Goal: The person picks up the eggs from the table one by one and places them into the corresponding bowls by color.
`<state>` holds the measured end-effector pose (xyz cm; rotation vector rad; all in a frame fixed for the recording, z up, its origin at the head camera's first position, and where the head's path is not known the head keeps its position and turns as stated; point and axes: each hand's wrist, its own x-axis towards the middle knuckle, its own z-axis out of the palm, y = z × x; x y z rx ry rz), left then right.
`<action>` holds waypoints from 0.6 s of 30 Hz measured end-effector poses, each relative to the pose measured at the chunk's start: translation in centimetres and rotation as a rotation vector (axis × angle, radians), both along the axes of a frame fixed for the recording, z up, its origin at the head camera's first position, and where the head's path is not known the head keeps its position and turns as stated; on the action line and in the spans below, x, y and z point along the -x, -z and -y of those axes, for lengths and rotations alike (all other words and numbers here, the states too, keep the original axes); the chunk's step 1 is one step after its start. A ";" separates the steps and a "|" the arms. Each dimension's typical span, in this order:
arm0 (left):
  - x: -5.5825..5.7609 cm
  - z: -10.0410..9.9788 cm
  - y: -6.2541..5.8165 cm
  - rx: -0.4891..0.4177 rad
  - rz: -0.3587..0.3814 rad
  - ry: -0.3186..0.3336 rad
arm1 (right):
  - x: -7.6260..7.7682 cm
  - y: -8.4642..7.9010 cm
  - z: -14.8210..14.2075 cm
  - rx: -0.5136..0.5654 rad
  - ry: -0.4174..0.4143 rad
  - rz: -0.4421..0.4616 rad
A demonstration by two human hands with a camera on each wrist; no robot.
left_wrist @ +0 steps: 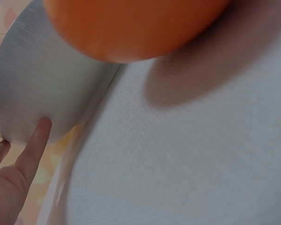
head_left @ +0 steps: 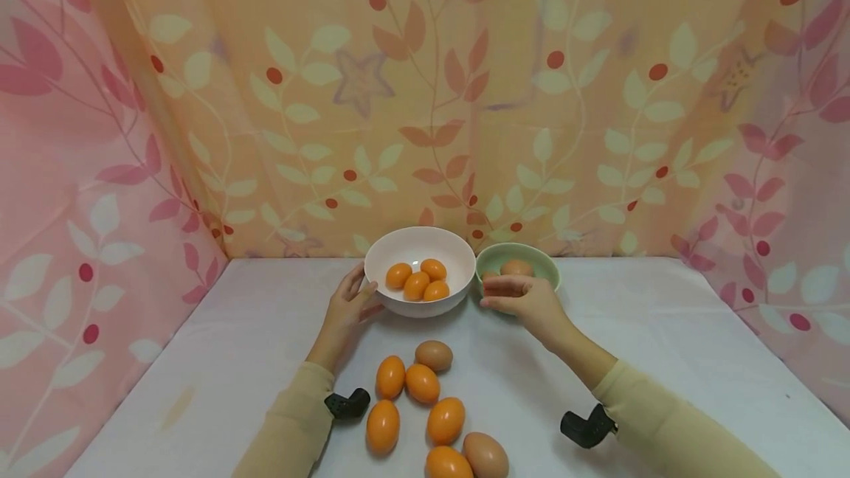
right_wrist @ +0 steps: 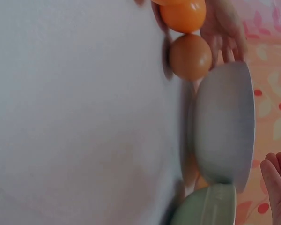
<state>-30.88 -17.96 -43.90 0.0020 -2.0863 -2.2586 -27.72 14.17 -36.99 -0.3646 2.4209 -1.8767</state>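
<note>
A white bowl (head_left: 392, 248) holds several orange eggs (head_left: 416, 286). My left hand (head_left: 348, 301) rests against its left side, fingers spread and thumb near the front rim. In the left wrist view the thumb (left_wrist: 37, 140) lies straight along the bowl's outer wall (left_wrist: 51, 70). Just right of it stands a smaller green bowl (head_left: 547, 265) with brown eggs (head_left: 516, 268) inside. My right hand (head_left: 531, 307) is over this bowl's front, fingers extended, partly covering it. The right wrist view shows these fingers (right_wrist: 274, 180) beside the bowls, with nothing visible in them.
On the white tabletop (head_left: 199, 360), in front of the bowls, lie several loose orange eggs (head_left: 446, 420), a brown egg (head_left: 434, 355) and another brown egg (head_left: 486, 454) nearer me. A patterned curtain (head_left: 432, 94) hangs behind and at both sides.
</note>
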 end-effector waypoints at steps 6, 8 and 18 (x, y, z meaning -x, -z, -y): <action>-0.1 0.0 0.0 0.006 -0.001 0.001 | -0.8 0.7 0.9 -0.030 -0.057 0.030; -0.2 0.0 0.0 0.005 -0.001 0.000 | -1.0 0.9 1.1 -0.051 -0.074 0.034; -0.1 -0.1 -0.1 -0.006 -0.001 0.001 | -1.2 2.6 2.6 -0.073 -0.189 0.093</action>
